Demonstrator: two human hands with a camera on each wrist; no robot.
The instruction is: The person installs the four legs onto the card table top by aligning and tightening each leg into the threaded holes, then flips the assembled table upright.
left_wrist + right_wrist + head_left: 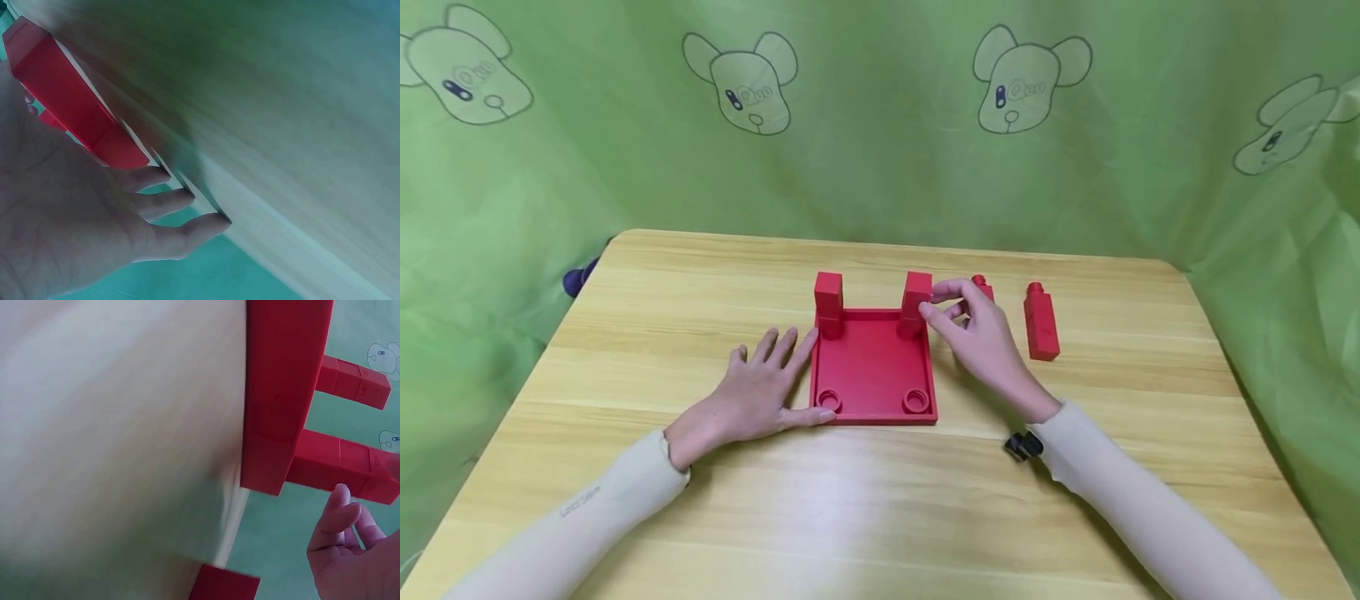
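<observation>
A square red tray-like base [872, 367] with a raised rim lies on the table. Two upright red posts stand at its far corners, a left post [829, 292] and a right post [917, 287]. Round red sockets [916, 401] show at the near corners. My left hand [752, 392] lies flat with fingers spread, its forefinger at the base's left side and its thumb on the near left corner. The right hand [988, 346] pinches the upper part of the right post with thumb and fingertips. In the right wrist view, its thumb overlaps this post [337, 462].
To the right on the wooden table [850, 517] lies a loose red post [1042, 327] with a threaded end. Another loose post [982, 286] is mostly hidden behind my right hand. A green printed curtain [880, 167] surrounds the table.
</observation>
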